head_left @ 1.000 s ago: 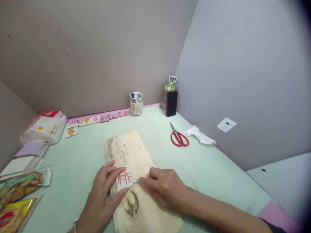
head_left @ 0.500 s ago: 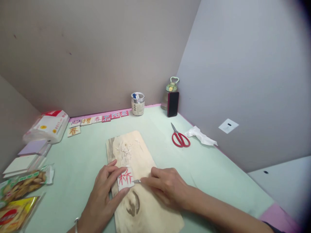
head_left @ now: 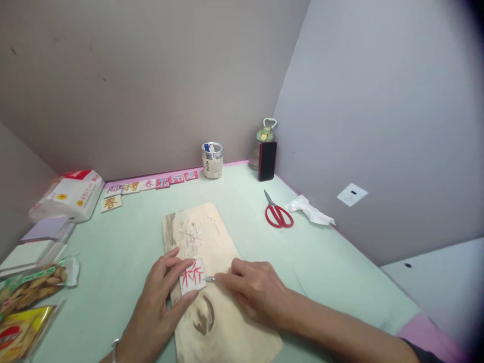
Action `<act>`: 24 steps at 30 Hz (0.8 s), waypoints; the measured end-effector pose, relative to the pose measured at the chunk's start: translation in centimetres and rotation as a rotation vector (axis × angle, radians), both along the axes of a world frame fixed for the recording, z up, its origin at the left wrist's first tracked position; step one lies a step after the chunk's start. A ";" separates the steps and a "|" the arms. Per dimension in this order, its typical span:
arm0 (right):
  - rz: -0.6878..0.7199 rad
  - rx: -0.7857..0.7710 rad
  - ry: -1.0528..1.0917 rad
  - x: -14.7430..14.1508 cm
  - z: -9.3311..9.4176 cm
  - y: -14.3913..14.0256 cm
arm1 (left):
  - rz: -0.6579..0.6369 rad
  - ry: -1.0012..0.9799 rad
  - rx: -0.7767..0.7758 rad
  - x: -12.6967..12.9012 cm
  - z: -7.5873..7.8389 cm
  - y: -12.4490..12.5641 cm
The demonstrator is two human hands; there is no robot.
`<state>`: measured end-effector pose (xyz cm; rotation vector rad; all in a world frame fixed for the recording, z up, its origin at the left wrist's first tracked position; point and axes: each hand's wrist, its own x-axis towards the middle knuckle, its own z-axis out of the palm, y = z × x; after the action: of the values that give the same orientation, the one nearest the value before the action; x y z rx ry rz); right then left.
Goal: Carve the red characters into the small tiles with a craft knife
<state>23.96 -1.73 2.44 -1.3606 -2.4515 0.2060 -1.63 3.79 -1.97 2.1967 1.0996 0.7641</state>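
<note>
A wooden board [head_left: 212,282] lies on the pale green surface [head_left: 124,252]. The left hand [head_left: 159,297] pins a small white tile [head_left: 192,276] bearing a red character to the board, fingers on its near and far edges. The right hand [head_left: 257,290] pinches a thin metal blade [head_left: 209,278] whose tip touches the tile's right edge. White shavings [head_left: 194,232] lie on the board's far end. Red scissors [head_left: 279,214] rest to the right, just beside a crumpled tissue [head_left: 310,210]. A row of lettered tiles [head_left: 151,184] lines the far edge.
</note>
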 end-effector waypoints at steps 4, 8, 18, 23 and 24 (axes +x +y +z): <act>-0.004 0.033 -0.007 0.0 -0.3 0.0 | 0.011 -0.015 0.006 0.1 -0.1 -0.1; -0.006 0.049 -0.010 -0.1 -0.4 0.1 | 0.003 -0.010 0.011 0.1 0.0 -0.1; -0.019 0.033 -0.004 -0.2 0.0 0.2 | 0.023 -0.005 0.022 0.1 -0.1 -0.1; -0.027 0.024 0.001 -0.2 -0.1 0.3 | 0.027 -0.010 0.032 0.1 -0.1 -0.1; -0.028 0.023 0.000 -0.2 -0.1 0.3 | 0.023 -0.010 0.029 0.1 -0.1 -0.1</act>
<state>23.73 -1.47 2.31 -1.3849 -2.4258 0.1702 -1.52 3.68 -2.03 2.2058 1.1174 0.8043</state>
